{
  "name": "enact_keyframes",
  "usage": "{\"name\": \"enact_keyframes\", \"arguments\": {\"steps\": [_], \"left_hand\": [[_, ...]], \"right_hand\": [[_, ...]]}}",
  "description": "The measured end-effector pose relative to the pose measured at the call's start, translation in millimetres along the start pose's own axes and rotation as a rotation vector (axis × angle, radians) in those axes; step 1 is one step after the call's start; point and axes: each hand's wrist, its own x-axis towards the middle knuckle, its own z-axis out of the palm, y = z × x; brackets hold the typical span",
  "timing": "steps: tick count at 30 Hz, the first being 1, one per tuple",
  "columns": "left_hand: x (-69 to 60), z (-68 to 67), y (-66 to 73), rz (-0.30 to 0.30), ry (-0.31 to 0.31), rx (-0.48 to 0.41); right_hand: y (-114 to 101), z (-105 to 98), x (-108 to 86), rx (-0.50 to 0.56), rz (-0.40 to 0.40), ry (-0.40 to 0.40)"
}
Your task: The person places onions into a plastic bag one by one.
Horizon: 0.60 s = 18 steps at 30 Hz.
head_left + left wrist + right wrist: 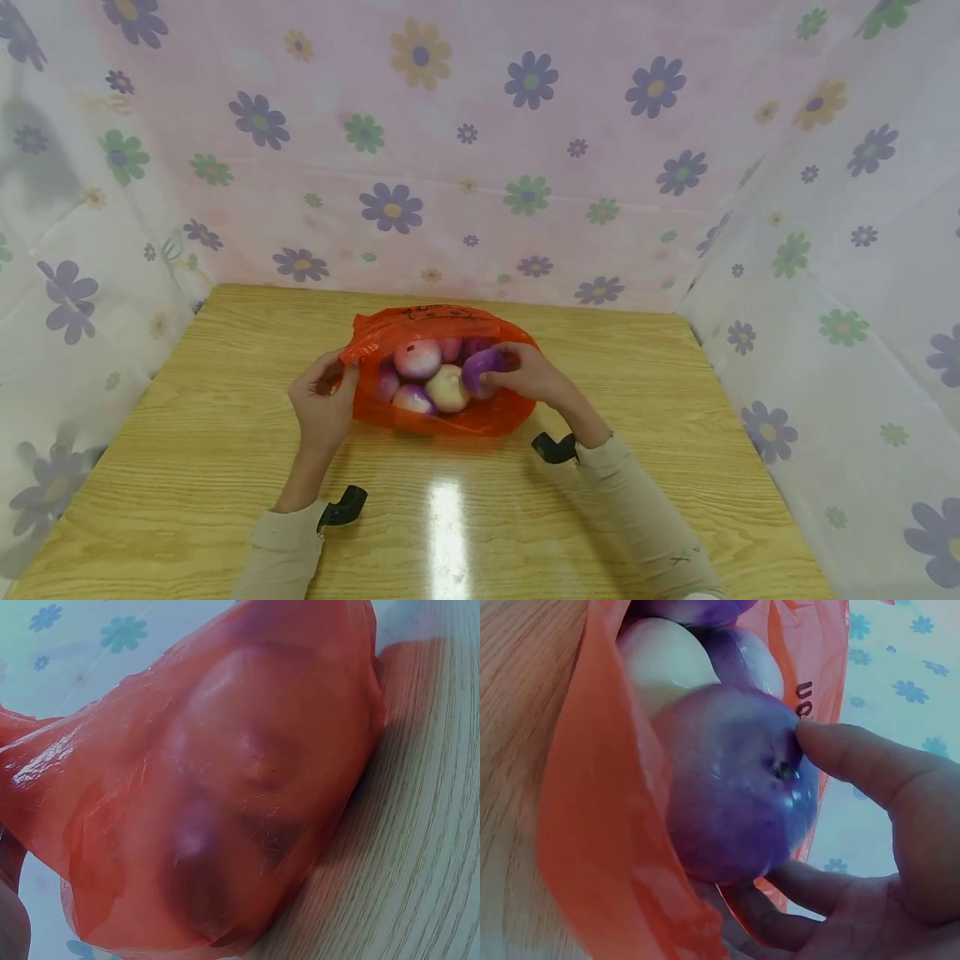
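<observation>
A red plastic bag point(435, 427) lies on the table with its mouth open towards me. Inside are several round, glossy fruits: a pinkish-white one point(417, 359), a cream one point(448, 389) and others in purple and white. My left hand point(324, 408) pinches the bag's rim at its left corner. In the right wrist view my right hand point(862, 847) holds a purple round fruit point(735, 787) with a small dark stem end, thumb on one side and fingers beneath. That fruit is at the bag's right end, touching its neighbours. The left wrist view shows mostly the bag's side point(225, 787), with blurred fruit shapes behind it.
The bag stands on a wood-grain table point(637, 400), near its back edge. Flower-patterned cloth point(465, 150) hangs behind and at both sides. A black wrist mount point(343, 507) sticks out from the left cuff, another point(553, 448) from the right.
</observation>
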Motion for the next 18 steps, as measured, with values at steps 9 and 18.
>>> {"name": "enact_keyframes", "arguments": {"steps": [9,18], "left_hand": [[0.0,-0.2,-0.5,0.008,-0.004,0.011],[0.2,1.8,0.7,-0.002,0.011,0.010]], "right_hand": [[-2,-7,0.4,0.020,-0.059,-0.110],[-11,-2,-0.1,-0.003,-0.079,-0.201]]}}
